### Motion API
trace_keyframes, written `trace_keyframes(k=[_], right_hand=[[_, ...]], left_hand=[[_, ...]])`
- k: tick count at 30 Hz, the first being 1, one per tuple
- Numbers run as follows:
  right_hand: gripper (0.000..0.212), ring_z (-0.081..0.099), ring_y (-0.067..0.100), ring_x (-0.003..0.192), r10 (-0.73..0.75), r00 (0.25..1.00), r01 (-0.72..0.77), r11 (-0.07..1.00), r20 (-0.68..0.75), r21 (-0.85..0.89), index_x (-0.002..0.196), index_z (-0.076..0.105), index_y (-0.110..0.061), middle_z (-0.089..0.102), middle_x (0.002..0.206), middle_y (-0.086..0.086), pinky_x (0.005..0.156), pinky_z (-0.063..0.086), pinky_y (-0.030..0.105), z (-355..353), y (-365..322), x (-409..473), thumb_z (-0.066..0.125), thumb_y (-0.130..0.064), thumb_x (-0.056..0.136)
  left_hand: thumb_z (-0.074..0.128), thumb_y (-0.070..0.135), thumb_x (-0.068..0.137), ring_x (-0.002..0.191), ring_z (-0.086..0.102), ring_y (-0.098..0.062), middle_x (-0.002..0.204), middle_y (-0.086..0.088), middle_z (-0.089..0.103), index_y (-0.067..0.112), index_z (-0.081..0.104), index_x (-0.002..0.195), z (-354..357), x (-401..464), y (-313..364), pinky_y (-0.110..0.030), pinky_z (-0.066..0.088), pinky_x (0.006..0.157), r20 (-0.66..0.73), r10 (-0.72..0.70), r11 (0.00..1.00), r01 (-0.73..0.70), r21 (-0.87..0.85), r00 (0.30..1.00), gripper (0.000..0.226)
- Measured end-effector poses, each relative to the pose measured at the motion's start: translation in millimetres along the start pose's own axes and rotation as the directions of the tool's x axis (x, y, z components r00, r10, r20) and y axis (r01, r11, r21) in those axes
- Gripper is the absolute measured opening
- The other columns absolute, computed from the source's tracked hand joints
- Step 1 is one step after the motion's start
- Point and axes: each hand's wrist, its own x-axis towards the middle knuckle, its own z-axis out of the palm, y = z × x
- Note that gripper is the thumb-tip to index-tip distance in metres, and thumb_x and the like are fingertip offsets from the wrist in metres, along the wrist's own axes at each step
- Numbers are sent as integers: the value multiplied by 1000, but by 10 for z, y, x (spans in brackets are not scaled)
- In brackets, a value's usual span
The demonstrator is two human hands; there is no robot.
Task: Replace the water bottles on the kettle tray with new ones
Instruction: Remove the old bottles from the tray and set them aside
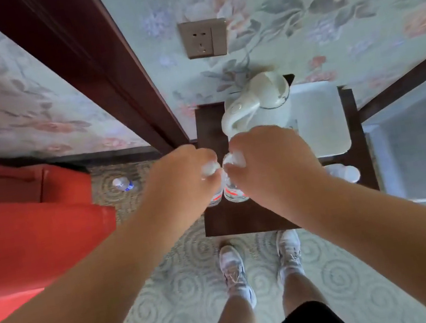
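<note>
Two clear water bottles with red labels stand side by side on a dark wooden table (232,222). My left hand (181,177) grips the top of the left bottle (215,198). My right hand (268,163) grips the top of the right bottle (235,192). Both hands cover most of the bottles; only white caps and lower labels show. Behind them a white kettle (258,101) sits on a white tray (320,122).
A blue-labelled bottle (123,184) lies on the carpet left of the table, beside a red sofa (22,233). Upturned white cups (344,172) sit at the table's right edge. A wall socket (203,38) is above the kettle. My shoes (261,262) stand at the table's front.
</note>
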Motion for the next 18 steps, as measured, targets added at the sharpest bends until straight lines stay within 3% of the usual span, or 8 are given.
trace_keyframes(k=[4,8,12,18], right_hand=[[22,51,22,68,75,991,-74,997,112,-18,101,71,-22,44,73,-4,58,38,30,533,-11,-101,56,-38,96],[20,66,25,76,119,982,-113,992,150,-46,102,69,-22,64,90,1,61,51,30,808,34,-158,58,-38,97],[21,68,27,86,191,962,-178,981,197,-84,109,65,-20,63,100,4,62,46,31,957,115,-234,57,-37,101],[28,69,24,83,200,966,-190,979,163,-73,114,60,-23,59,99,1,62,54,33,1015,73,-344,61,-46,98]], left_hand=[[56,30,94,85,67,-28,91,-1,63,23,74,99,514,-6,-197,-40,54,72,103,-20,999,24,-41,994,20],[54,32,94,78,67,-24,88,3,59,25,71,93,893,16,-208,-33,48,62,136,-27,998,35,-58,990,18],[62,40,93,79,67,-22,93,3,61,27,70,102,1009,43,-162,-34,49,63,120,6,996,4,-84,993,18],[59,33,98,83,67,-27,108,-4,56,24,56,119,1005,29,-130,-34,42,59,172,-14,1000,9,26,985,24]])
